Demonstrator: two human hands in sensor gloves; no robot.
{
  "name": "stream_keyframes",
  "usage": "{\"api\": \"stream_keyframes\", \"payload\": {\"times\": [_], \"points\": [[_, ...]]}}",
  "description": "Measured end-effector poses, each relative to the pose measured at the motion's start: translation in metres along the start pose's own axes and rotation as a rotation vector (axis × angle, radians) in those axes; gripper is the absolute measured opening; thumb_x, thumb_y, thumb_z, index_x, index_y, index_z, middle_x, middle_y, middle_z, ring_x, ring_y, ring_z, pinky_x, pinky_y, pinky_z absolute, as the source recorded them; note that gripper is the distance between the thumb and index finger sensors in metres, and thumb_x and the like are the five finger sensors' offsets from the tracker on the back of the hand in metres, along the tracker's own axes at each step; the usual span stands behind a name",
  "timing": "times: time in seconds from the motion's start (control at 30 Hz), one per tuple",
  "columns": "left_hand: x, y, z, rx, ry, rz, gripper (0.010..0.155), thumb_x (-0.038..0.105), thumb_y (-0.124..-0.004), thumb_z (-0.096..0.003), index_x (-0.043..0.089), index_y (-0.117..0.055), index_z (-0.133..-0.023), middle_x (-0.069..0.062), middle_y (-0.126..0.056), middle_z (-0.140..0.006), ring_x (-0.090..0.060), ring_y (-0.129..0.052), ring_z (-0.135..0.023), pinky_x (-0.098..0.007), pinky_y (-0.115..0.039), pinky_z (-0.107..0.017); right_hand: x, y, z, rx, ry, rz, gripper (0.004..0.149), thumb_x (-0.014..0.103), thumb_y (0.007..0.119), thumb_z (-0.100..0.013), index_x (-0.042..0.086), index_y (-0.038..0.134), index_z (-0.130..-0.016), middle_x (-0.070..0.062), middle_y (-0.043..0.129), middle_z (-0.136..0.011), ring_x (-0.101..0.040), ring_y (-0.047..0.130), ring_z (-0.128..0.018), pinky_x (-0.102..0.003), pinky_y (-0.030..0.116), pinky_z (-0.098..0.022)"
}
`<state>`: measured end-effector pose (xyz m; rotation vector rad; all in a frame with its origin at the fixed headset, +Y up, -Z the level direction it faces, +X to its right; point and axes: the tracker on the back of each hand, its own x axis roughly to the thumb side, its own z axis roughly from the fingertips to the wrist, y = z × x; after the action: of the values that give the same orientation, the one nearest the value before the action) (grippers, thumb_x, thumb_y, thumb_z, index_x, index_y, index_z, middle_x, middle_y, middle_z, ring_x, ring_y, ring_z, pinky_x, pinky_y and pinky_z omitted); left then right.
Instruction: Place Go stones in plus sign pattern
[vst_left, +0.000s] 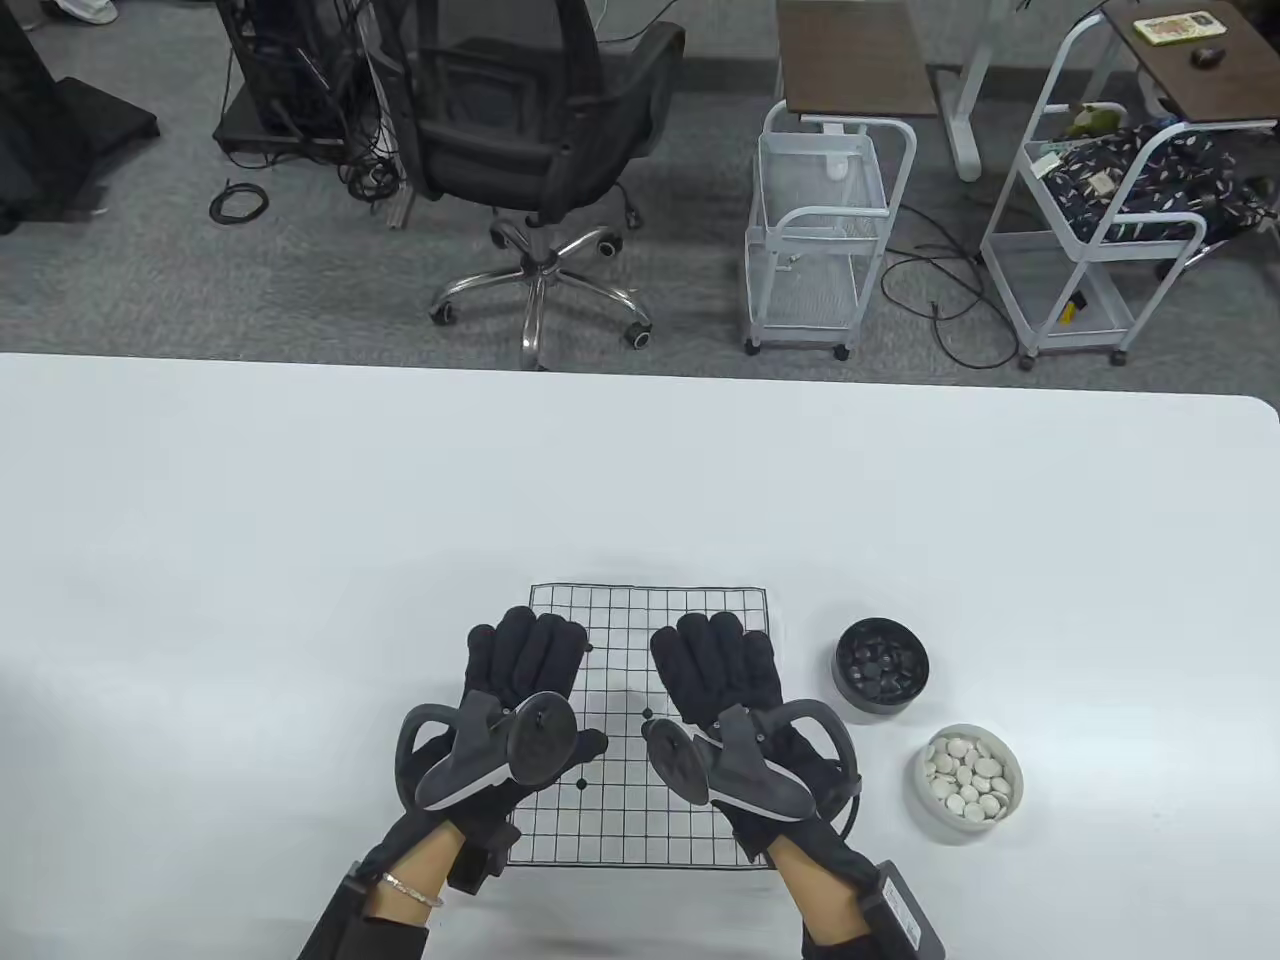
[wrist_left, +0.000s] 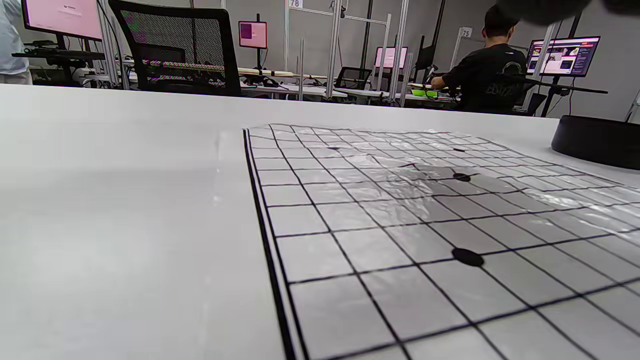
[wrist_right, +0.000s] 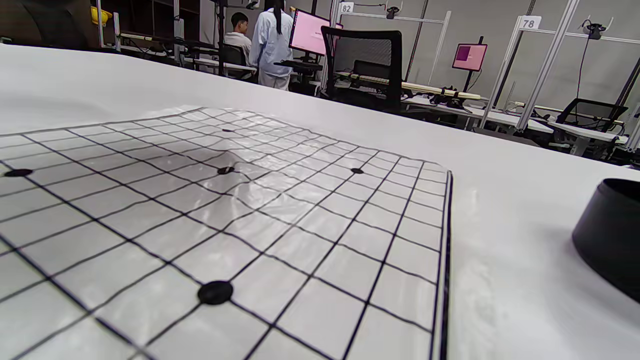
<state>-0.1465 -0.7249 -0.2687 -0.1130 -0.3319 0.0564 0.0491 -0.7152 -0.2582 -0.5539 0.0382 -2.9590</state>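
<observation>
A thin white Go board sheet (vst_left: 640, 620) with a black grid lies flat near the table's front edge. Both gloved hands rest palm down on it with straight fingers: my left hand (vst_left: 525, 655) over its left side, my right hand (vst_left: 715, 655) over its right side. Neither holds anything. To the right of the sheet stand a black bowl of black stones (vst_left: 881, 666) and, nearer me, a white bowl of white stones (vst_left: 967, 782). I see no stones on the grid, only printed dots (wrist_left: 467, 257) (wrist_right: 215, 292). The black bowl (wrist_right: 612, 232) shows in the right wrist view.
The white table (vst_left: 300, 520) spreads wide to the left of and beyond the sheet. Past its far edge stand a black office chair (vst_left: 530, 130) and white wire carts (vst_left: 825, 230). The sheet (wrist_left: 400, 200) is slightly wrinkled in the middle.
</observation>
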Motion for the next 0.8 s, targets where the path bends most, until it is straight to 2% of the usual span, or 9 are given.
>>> {"api": "stream_keyframes", "payload": {"times": [0.8], "points": [[-0.0005,-0.0004,-0.0005,0.0,0.0,0.005,0.094,0.07,-0.052,-0.0468,0.026,0.004,-0.109,-0.006,-0.012,-0.128,-0.038,-0.013,-0.119,-0.057,-0.01,-0.084,0.0048,-0.0009,0.0007,-0.003,-0.019,0.023,0.081,0.054,0.049,-0.056,0.013,0.008,-0.113,-0.021,0.022,-0.119,-0.048,0.026,-0.112,-0.06,0.024,-0.077]]}}
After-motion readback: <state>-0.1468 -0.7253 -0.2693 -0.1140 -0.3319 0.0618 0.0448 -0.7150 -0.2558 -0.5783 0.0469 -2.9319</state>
